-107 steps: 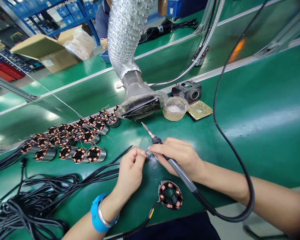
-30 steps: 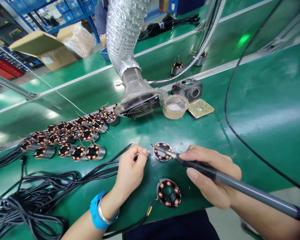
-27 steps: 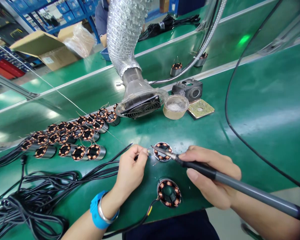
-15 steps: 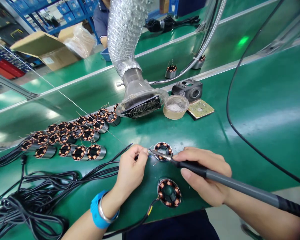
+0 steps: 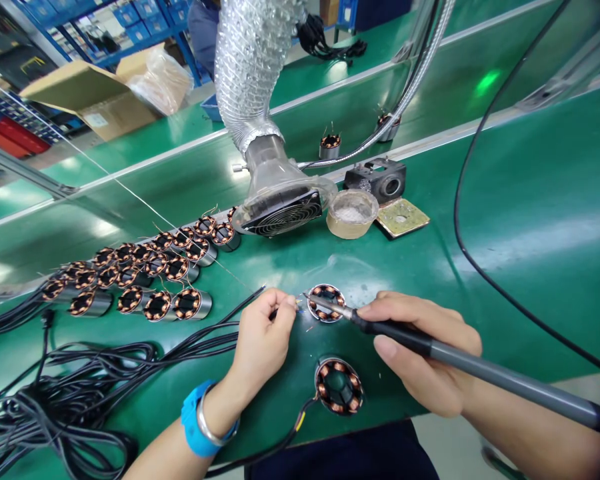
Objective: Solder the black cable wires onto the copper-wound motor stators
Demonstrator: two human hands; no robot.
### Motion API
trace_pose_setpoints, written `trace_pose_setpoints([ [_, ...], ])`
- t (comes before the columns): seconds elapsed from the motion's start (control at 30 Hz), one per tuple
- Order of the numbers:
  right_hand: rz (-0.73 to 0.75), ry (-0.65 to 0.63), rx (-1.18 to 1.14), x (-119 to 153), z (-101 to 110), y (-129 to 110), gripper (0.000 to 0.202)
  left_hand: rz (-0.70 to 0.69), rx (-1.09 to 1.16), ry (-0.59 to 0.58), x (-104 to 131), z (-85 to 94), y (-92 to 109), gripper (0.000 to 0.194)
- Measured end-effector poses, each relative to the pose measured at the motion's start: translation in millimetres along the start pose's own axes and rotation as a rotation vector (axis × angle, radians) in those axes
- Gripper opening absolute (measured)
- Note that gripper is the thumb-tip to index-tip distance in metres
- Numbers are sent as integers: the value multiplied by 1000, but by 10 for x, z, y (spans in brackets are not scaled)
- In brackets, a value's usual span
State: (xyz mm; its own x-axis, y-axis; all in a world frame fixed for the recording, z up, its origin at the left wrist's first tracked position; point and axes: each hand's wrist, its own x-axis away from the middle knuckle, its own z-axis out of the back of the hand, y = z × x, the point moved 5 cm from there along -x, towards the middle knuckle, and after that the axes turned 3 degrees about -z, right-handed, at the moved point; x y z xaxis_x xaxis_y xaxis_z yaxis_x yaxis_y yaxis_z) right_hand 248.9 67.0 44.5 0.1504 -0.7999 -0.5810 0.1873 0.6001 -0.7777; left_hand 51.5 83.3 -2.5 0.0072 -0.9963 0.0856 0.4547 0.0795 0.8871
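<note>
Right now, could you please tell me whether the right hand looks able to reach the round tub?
Probably yes: nothing seems to stand between the right hand and the tub, though the hand holds the soldering iron and the fan hood sits close by.

Smooth, plastic-looking soldering-iron handle (image 5: pixel 510 382)

Left hand (image 5: pixel 263 333), lower centre: thumb (image 5: pixel 283 319) and forefinger (image 5: pixel 271 297) pinched together; left forearm (image 5: pixel 165 447) aslant from the bottom edge. Right hand (image 5: pixel 425 357), right of centre: curled in a pen-like grip; right forearm (image 5: pixel 520 433) at lower right.
</note>
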Motion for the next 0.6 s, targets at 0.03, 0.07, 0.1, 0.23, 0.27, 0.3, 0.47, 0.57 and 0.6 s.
trace_pose_setpoints([
  [0.03, 1, -3, -3, 0, -2, -1, 24, 0, -1, 1, -3, 0, 1, 28],
  [0.07, 5, -3, -7, 1, -3, -4, 25, 1, -3, -1, -5, 0, 1, 28],
  [0.1, 7, 0, -10, 1, -3, -5, 25, 2, -3, -2, -6, 0, 1, 28],
  [0.23, 6, 1, -13, 4, -8, -1, 26, -3, -3, -3, -1, 1, 2, 29],
  [0.27, 5, -5, -13, 5, -11, 1, 26, -2, -2, -4, 1, 1, 2, 29],
  [0.3, 6, -8, -14, 7, -11, 2, 26, -1, -1, -7, 2, -1, 1, 29],
  [0.47, 13, -12, -13, 2, -7, 0, 26, -1, 8, -17, 7, -10, 3, 29],
  [0.57, 9, -7, -16, -6, -5, -2, 26, 9, 15, -17, 11, -10, 0, 29],
  [0.6, 11, -6, -18, -7, -6, -3, 26, 11, 14, -16, 12, -9, 0, 29],
])
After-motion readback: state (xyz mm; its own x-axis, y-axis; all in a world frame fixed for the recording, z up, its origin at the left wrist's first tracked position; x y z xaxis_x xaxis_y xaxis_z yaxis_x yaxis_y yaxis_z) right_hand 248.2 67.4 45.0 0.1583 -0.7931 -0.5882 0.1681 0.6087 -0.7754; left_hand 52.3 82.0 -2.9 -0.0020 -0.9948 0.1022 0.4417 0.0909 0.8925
